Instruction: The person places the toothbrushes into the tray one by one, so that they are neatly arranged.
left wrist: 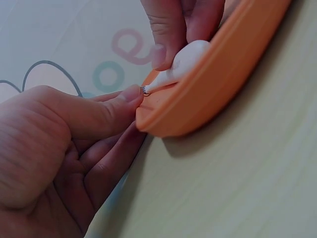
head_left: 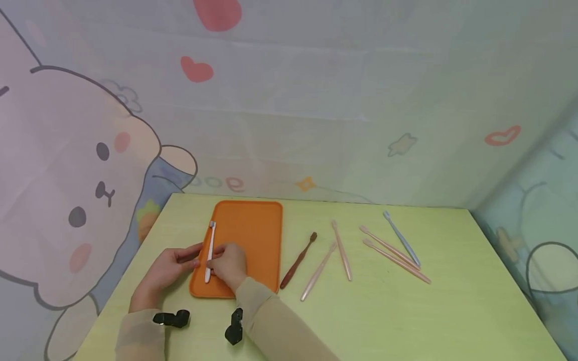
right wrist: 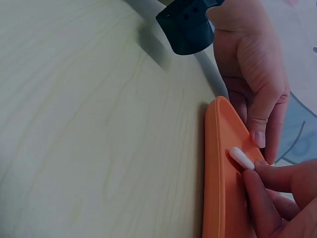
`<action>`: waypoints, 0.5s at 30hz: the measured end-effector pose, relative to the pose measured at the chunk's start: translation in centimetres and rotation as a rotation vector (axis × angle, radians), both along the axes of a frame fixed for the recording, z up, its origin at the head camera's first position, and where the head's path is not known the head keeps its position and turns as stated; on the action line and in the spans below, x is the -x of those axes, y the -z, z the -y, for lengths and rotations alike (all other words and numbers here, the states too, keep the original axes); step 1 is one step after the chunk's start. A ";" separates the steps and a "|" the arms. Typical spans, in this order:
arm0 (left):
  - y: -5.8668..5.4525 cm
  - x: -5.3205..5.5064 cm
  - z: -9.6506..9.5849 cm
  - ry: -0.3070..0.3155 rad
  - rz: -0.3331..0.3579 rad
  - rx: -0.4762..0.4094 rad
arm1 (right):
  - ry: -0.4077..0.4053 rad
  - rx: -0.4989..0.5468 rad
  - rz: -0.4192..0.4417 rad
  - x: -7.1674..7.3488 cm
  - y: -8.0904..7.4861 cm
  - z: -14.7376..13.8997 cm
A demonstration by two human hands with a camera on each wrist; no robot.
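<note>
An orange tray (head_left: 258, 235) lies on the left of the table. Along its left side is a white toothbrush (head_left: 210, 247), bristle end pointing away from me. My right hand (head_left: 232, 265) reaches over the tray and pinches the toothbrush handle (right wrist: 239, 157) between thumb and fingers. With thumb over the rim and fingers outside it, my left hand (head_left: 164, 273) holds the tray's left edge. In the left wrist view the left thumb (left wrist: 119, 106) is right by the bristles in the line of sight.
Right of the tray lie a brown toothbrush (head_left: 298, 261), several pink toothbrushes (head_left: 342, 251) and a blue toothbrush (head_left: 402, 238), spread on the pale wood-grain table (head_left: 460, 301). A printed cloth (head_left: 289, 100) hangs behind the table's back edge.
</note>
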State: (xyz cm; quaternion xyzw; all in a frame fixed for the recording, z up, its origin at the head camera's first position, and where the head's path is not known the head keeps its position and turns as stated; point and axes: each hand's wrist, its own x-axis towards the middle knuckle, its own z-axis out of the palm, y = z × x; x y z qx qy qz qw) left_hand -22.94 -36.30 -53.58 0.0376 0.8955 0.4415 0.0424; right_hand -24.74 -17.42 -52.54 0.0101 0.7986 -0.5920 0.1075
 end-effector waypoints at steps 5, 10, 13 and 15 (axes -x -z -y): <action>0.1 0.0 0.1 0.002 0.002 -0.013 | -0.039 -0.132 -0.074 0.0 -0.1 -0.2; 0.1 0.1 0.2 0.005 0.003 -0.032 | -0.043 -0.168 -0.098 0.0 -0.1 -0.2; 0.0 0.2 0.1 0.007 0.007 -0.039 | -0.047 -0.172 -0.095 0.1 0.0 -0.3; 0.0 0.1 0.1 0.006 0.015 -0.048 | -0.054 -0.165 -0.097 0.2 0.2 -0.3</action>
